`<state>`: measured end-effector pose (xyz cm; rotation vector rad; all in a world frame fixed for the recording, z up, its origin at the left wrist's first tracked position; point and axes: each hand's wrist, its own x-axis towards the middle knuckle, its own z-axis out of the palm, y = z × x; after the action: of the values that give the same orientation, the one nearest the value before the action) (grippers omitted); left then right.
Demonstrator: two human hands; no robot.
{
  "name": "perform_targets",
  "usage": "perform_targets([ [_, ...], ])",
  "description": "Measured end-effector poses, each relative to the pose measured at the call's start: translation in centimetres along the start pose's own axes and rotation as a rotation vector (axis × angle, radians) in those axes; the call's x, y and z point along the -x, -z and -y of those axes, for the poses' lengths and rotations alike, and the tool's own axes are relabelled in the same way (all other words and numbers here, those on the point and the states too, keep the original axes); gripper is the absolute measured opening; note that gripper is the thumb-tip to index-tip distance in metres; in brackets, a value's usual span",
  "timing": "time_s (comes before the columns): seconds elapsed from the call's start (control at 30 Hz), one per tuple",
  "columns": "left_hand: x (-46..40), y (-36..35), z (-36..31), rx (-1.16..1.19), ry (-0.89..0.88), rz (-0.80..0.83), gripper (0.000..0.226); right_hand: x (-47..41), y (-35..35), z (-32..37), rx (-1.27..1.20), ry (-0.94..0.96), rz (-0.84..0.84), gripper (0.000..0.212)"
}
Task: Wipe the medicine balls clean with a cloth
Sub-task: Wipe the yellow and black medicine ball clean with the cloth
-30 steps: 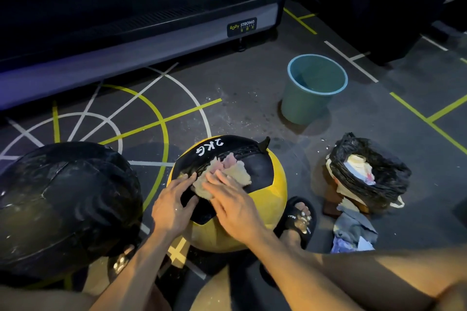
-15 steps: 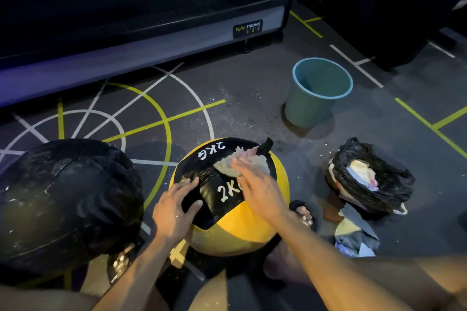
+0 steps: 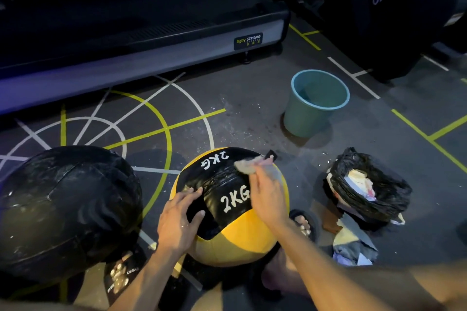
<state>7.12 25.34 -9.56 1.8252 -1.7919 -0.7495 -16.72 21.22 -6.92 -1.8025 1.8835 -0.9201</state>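
A yellow and black medicine ball (image 3: 237, 240) marked "2KG" sits on the floor in front of me. My left hand (image 3: 178, 219) rests flat on its left side, fingers spread over the black panel. My right hand (image 3: 266, 193) presses a pale crumpled cloth (image 3: 246, 165) against the ball's upper right, fingers stretched over the cloth. A bigger black medicine ball (image 3: 63, 212), flecked with white specks, lies to the left.
A teal bucket (image 3: 313, 106) stands beyond the ball on the right. A black bag (image 3: 369, 192) of rags sits at right, loose cloths (image 3: 353, 245) beside it. My sandalled foot (image 3: 303, 225) pokes out behind the ball. A treadmill base (image 3: 141, 58) runs along the back.
My right hand has slid the cloth from the ball's top centre toward its far right edge. The ball has turned, showing the "2KG" panel. The left hand stays on the left side.
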Motion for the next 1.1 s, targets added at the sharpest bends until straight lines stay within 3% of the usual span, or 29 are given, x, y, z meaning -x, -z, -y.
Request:
perform_targets([
  [0.13, 0.5, -0.5, 1.1, 0.016, 0.009, -0.065, 0.055, 4.1, -0.1, 3.4, 0.056, 0.319, 0.399, 0.032],
  [0.2, 0.6, -0.4, 1.3, 0.029, 0.009, -0.060, 0.059, 5.0, 0.5, 3.2, 0.037, 0.332, 0.457, 0.033],
  [0.3, 0.8, 0.0, 1.0, 0.064, 0.032, -0.028, 0.058, 2.8, 2.3, 2.1, -0.265, 0.010, 0.322, 0.021],
  [0.37, 1.0, 0.3, 0.8, 0.111, 0.046, -0.022, 0.058, -0.1, 4.1, 1.1, -0.392, -0.226, 0.058, 0.020],
  [0.47, 1.2, 0.7, 0.4, 0.158, 0.068, -0.009, 0.060, -3.7, 5.8, 1.3, -0.415, -0.343, -0.223, 0.021],
  [0.53, 1.1, 0.8, 0.1, 0.195, 0.093, -0.014, 0.062, -4.4, 4.5, 2.4, -0.337, -0.258, -0.158, 0.021],
  [0.6, 1.1, 0.8, 0.0, 0.217, 0.113, -0.030, 0.062, -3.7, 1.4, 3.2, -0.149, -0.140, 0.044, 0.021],
  [0.67, 1.1, 0.7, -0.1, 0.206, 0.121, -0.055, 0.059, -1.9, -2.3, 4.4, 0.039, 0.061, 0.202, 0.026],
  [0.8, 1.2, 0.6, 0.3, 0.171, 0.148, -0.117, 0.058, 1.2, -4.7, 7.1, 0.133, 0.519, 0.481, 0.030],
  [0.87, 1.2, 0.6, 0.3, 0.183, 0.136, -0.086, 0.056, -0.2, -3.5, 5.9, 0.159, 0.505, 0.400, 0.030],
  [0.93, 1.0, 0.7, 0.1, 0.197, 0.116, -0.035, 0.056, -2.2, -2.1, 4.5, 0.113, 0.292, 0.217, 0.027],
  [1.0, 0.9, 0.6, -0.1, 0.195, 0.110, -0.019, 0.056, -2.3, -2.0, 4.7, 0.055, 0.128, 0.142, 0.024],
  [1.1, 1.2, 0.5, 0.7, 0.177, 0.133, -0.059, 0.055, 0.6, -4.0, 6.5, 0.115, 0.331, 0.309, 0.025],
])
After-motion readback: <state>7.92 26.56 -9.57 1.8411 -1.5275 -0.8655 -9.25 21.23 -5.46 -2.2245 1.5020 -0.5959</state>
